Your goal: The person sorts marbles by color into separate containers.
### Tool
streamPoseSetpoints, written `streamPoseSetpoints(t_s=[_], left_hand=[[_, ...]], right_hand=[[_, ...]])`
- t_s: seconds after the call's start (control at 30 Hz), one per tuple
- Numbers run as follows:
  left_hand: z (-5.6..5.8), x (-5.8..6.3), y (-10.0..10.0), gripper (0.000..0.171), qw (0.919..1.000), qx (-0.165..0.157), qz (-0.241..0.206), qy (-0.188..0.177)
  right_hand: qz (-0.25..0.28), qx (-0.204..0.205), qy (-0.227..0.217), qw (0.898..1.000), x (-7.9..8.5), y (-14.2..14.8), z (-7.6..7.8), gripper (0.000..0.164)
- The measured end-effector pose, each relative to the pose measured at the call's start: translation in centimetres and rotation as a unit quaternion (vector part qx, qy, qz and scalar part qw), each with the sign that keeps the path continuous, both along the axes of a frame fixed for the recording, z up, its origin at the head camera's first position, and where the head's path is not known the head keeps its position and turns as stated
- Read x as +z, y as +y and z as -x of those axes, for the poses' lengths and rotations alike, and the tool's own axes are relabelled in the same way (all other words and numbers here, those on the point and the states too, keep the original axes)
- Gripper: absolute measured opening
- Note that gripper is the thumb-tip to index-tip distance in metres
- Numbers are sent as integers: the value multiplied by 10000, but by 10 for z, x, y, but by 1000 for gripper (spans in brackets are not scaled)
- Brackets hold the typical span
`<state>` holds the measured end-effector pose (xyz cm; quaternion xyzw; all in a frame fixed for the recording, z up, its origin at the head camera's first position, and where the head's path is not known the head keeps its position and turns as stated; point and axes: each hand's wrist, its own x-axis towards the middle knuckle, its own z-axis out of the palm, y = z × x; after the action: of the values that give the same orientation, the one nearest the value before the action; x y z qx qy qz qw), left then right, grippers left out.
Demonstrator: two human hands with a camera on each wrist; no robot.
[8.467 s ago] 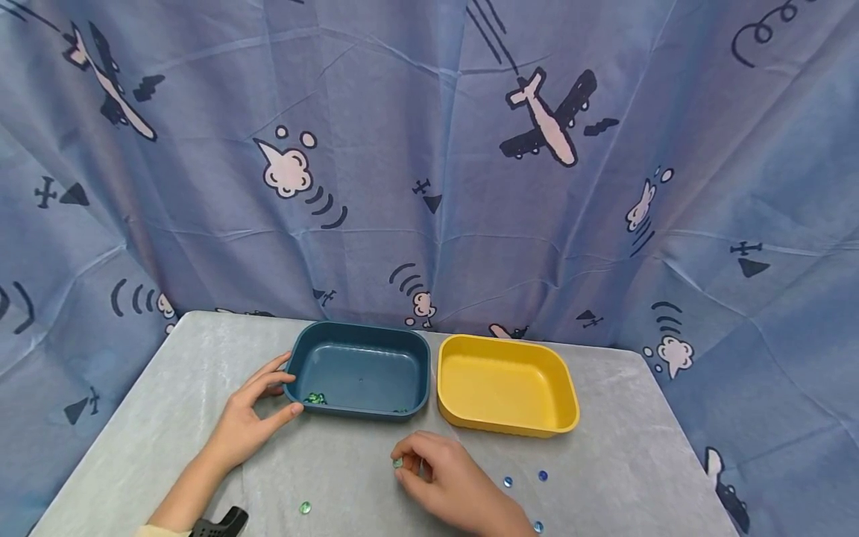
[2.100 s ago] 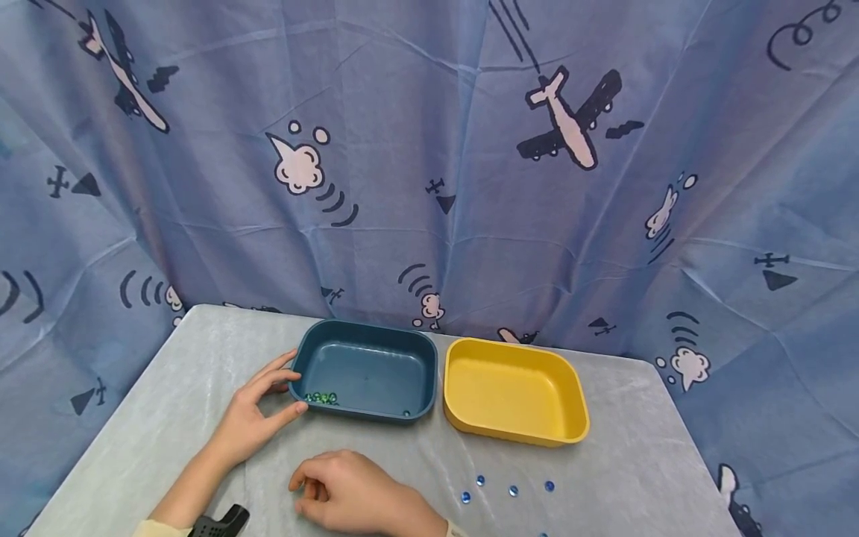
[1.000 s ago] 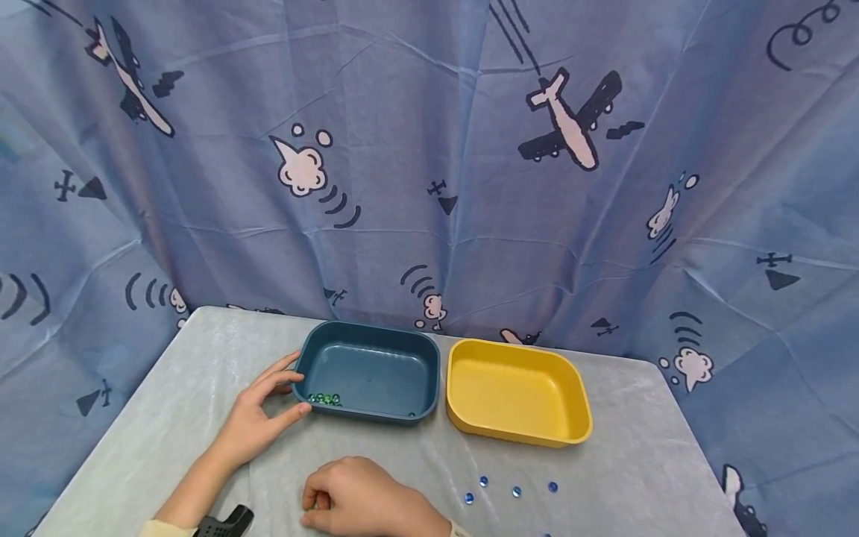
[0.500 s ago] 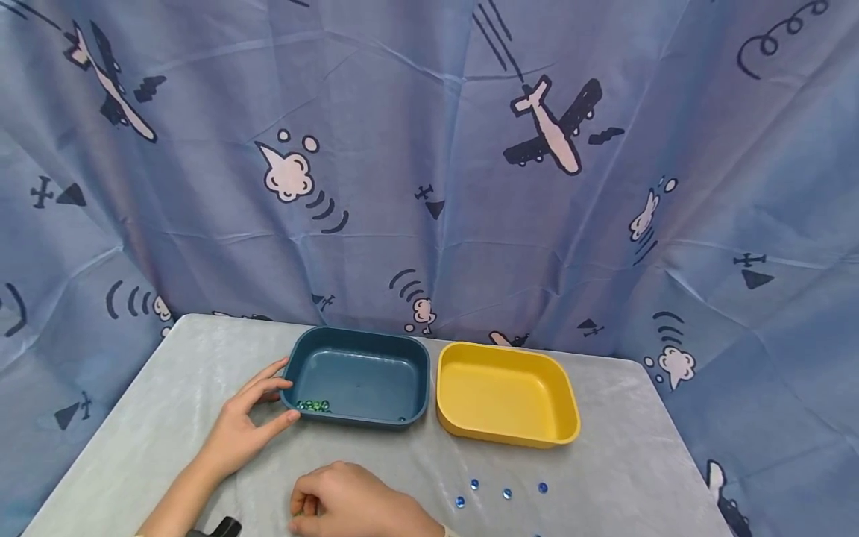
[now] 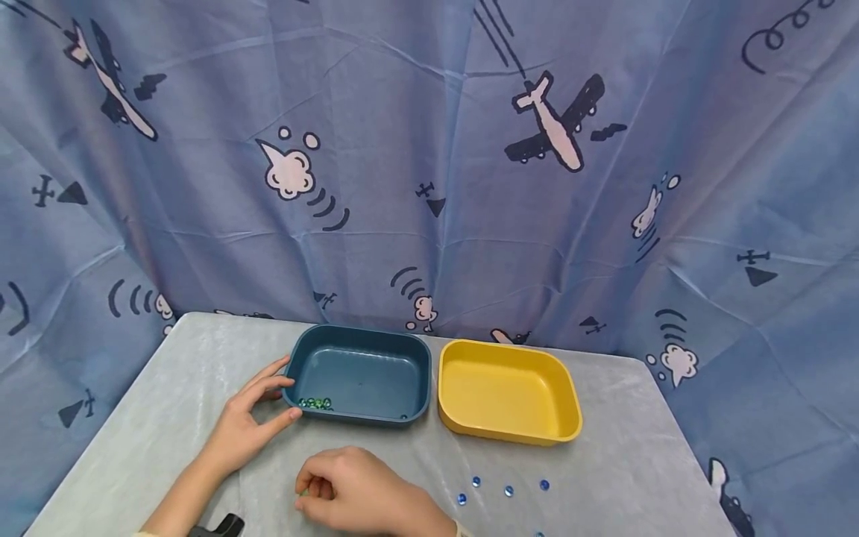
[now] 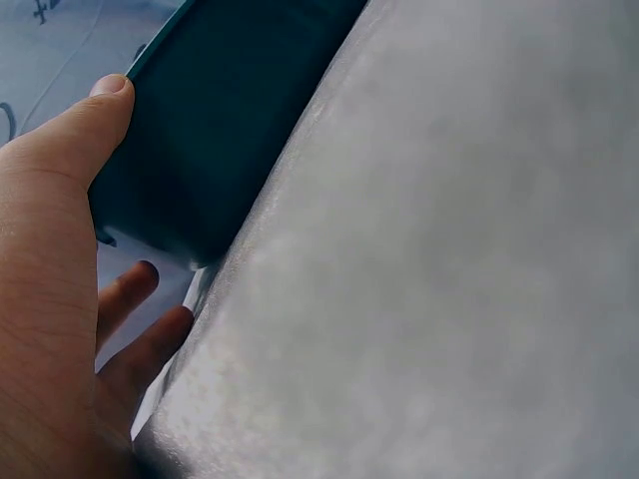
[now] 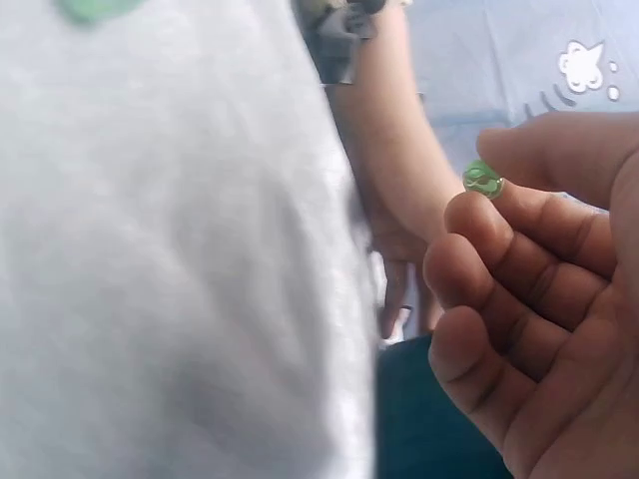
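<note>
Pale cloth [image 5: 644, 462] lies beneath our right hand [image 5: 365, 486], which pinches a green bead [image 7: 483, 180] — small, so probably needing only that. Beyond, our left hand [image 5: 243, 426] spreads against the blue box [image 5: 362, 377] — seemingly steadying it.

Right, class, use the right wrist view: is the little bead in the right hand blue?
No, the right hand pinches a bead that shows green.

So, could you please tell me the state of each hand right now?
Left hand: open, touching the dark blue bin.
Right hand: closed, pinching a small green bead.
</note>
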<state>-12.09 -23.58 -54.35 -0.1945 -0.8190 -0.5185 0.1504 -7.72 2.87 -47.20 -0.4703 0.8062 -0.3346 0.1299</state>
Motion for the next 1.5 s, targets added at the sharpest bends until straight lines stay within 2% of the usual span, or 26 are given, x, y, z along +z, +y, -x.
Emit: streamPoseSetpoints(t_s=[0.27,0.4,0.63,0.97,1.5], left_hand=[[0,3,2,49,9998,-35,-18,190],[1,3,3,48,9999,-15,-52,119],[4,1,1,47,9999,4,25,112],[1,4,5,46,10000,12,0,82],[0,1,1,47,10000,37,54,15]], right_hand=[[345,-272,-146,9989,13,12,5,5],[673,-453,-265,9964,20,19,8,7],[1039,-763,-97,9916,26,33,13,4],[1186,-1272,-746,9819,28,47,23,4],[1247,-1889,-643,9719,31,71,39,4]])
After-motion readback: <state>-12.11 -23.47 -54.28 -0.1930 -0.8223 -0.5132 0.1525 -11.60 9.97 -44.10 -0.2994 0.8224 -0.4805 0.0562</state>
